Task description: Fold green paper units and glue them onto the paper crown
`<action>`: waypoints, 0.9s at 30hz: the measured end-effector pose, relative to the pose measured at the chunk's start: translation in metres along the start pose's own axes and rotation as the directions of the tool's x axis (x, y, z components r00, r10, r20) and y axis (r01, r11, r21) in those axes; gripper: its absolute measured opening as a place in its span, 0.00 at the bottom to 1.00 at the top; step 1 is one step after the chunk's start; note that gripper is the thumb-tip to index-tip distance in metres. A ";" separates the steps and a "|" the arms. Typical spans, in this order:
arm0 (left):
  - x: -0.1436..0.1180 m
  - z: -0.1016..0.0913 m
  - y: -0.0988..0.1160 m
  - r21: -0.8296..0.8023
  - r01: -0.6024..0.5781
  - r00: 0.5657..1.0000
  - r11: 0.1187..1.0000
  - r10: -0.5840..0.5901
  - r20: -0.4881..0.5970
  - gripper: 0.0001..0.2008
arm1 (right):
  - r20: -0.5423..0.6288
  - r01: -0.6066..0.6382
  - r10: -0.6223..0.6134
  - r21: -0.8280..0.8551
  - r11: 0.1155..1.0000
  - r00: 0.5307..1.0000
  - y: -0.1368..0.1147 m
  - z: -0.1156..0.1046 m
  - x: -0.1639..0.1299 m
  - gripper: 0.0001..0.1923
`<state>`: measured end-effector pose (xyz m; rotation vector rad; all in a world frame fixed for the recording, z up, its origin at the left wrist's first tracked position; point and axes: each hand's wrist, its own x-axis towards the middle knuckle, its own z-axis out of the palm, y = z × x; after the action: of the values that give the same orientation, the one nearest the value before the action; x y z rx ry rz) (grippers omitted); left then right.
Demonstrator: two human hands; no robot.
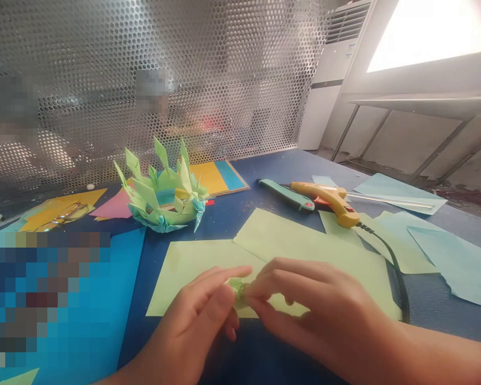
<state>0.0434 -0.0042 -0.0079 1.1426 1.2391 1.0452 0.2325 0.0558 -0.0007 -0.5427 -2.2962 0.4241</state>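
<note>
- Left hand (202, 306) and right hand (310, 293) pinch small green paper (237, 285), fingers nearly closed.
- Likely shaping folds; next move calls for light, precise pressure.

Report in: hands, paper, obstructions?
Left hand and right hand pinching small green paper piece. Piece partly hidden. Yellow glue gun beyond, to the right. Nothing visibly in the way.

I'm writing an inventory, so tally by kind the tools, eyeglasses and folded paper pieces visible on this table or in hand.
Yellow-orange glue gun: 1
Slim teal-green hand tool: 1
Thin-framed eyeglasses: 1
Spiky light-green and blue folded-paper ring: 1
Small folded green paper piece: 1
Total: 5
</note>
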 end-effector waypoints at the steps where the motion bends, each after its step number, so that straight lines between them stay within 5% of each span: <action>1: -0.002 0.001 0.000 0.010 0.004 1.000 1.000 -0.004 -0.015 0.27 | -0.014 -0.018 0.018 0.007 1.000 1.000 0.000 0.000 0.001 0.08; 4: -0.006 0.002 -0.002 0.057 -0.013 1.000 0.998 0.015 -0.026 0.25 | 0.002 -0.048 0.048 0.020 0.999 0.999 0.000 0.002 0.003 0.09; 8: -0.008 0.000 -0.010 0.248 -0.092 0.994 0.965 0.103 -0.034 0.22 | 0.079 0.113 -0.105 -0.116 0.987 0.991 -0.002 -0.001 0.004 0.15; 17: -0.001 -0.001 0.000 0.419 -0.361 0.932 0.833 0.307 0.193 0.19 | 0.301 0.387 -0.312 -0.232 0.893 0.901 -0.014 -0.017 0.003 0.28; 22: -0.002 0.001 0.011 0.401 -0.250 0.966 0.881 0.198 0.166 0.22 | 0.245 0.433 -0.377 -0.241 0.869 0.893 -0.012 -0.020 0.006 0.28; 27: -0.008 0.004 0.012 0.336 -0.123 0.990 0.934 0.092 0.107 0.32 | 0.261 0.357 -0.303 -0.191 0.914 0.917 -0.013 -0.019 -0.003 0.27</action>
<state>0.0473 -0.0109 0.0057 1.5236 1.3314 0.8662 0.2451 0.0463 0.0165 -0.2112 -2.6167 0.0455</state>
